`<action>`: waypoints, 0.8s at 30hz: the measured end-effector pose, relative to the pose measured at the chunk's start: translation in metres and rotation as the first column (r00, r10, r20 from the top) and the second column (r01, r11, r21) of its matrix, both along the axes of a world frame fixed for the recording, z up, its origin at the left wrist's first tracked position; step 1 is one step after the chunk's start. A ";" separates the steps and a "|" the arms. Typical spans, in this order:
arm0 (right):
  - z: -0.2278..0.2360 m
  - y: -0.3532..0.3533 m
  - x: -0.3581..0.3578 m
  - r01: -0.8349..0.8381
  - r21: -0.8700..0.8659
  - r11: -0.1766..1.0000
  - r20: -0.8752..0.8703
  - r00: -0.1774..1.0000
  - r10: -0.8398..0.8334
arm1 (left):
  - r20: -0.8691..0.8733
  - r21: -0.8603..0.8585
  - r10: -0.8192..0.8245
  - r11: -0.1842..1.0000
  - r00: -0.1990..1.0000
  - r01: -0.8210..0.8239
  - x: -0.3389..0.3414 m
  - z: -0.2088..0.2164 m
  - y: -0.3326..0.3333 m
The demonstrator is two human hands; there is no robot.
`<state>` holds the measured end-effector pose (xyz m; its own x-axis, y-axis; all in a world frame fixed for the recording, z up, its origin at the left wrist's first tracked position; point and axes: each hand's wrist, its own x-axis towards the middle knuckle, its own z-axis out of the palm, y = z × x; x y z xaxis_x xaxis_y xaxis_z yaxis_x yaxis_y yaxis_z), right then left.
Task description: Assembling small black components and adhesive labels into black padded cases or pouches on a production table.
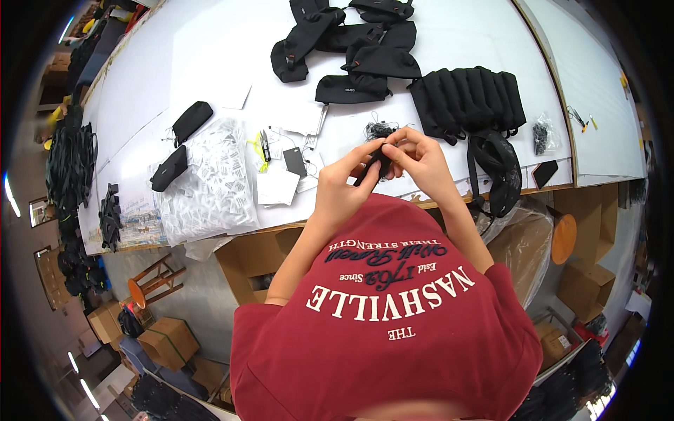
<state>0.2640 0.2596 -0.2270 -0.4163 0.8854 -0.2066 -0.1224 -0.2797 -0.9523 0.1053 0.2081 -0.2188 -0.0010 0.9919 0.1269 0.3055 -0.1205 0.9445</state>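
Note:
At the near edge of the white table, my left hand (344, 179) and my right hand (423, 163) meet around a small black fabric piece (380, 157). Fingers of both hands are closed on it, the thumbs and fingertips pinching its upper end. Much of the piece is hidden behind the fingers, so its exact kind does not show. Just beyond my fingertips lies a tangle of thin black cords (379, 129). To the left of my left hand are white cards (276, 187), a dark tag (294, 161) and small snips (265, 146) beside something yellow.
Black zip pouches (351, 89) are heaped at the far side, and a row of black pouches (467, 102) lies right. A black mesh bag (502, 172) hangs over the front edge. Left stands a clear bag of white tags (207, 184), with two black pouches (191, 122) beside it.

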 end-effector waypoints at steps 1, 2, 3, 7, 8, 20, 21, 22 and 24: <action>-0.001 0.001 0.003 0.004 0.001 1.000 0.000 1.000 -0.004 | 0.000 0.001 -0.004 1.000 1.000 0.004 0.001 0.001 0.001; -0.001 0.002 0.006 0.002 0.015 1.000 0.004 1.000 -0.002 | 0.030 -0.005 -0.030 1.000 0.999 0.030 0.002 0.001 0.003; -0.002 0.002 0.009 0.000 0.029 1.000 0.010 1.000 -0.001 | 0.061 -0.011 -0.057 0.998 0.997 0.058 0.004 0.001 0.005; -0.003 0.008 0.017 -0.001 0.059 0.998 0.017 1.000 0.000 | 0.071 0.005 -0.066 0.998 0.995 0.066 0.011 0.000 0.011; -0.001 0.009 0.018 0.005 0.041 0.999 -0.009 1.000 -0.004 | 0.097 -0.015 -0.082 0.996 0.992 0.084 0.010 0.000 0.013; -0.010 0.031 0.027 -0.003 0.025 1.000 -0.010 1.000 0.003 | 0.132 -0.091 -0.095 0.990 0.987 0.107 0.017 -0.006 0.033; -0.009 0.033 0.027 0.001 0.021 1.000 -0.018 1.000 -0.001 | 0.132 -0.099 -0.077 0.991 0.988 0.091 0.017 -0.007 0.035; -0.010 0.035 0.027 0.005 0.017 1.000 -0.027 1.000 -0.004 | 0.131 -0.103 -0.068 0.991 0.989 0.082 0.018 -0.007 0.036; -0.015 0.040 0.028 -0.004 0.019 1.000 -0.043 0.999 0.005 | 0.159 -0.143 -0.041 0.988 0.986 0.064 0.019 -0.008 0.039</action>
<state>0.2922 0.2998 -0.2422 -0.4287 0.8871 -0.1711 -0.1625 -0.2620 -0.9513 0.1241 0.2470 -0.2273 0.0436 0.9989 -0.0183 0.1511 0.0115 0.9885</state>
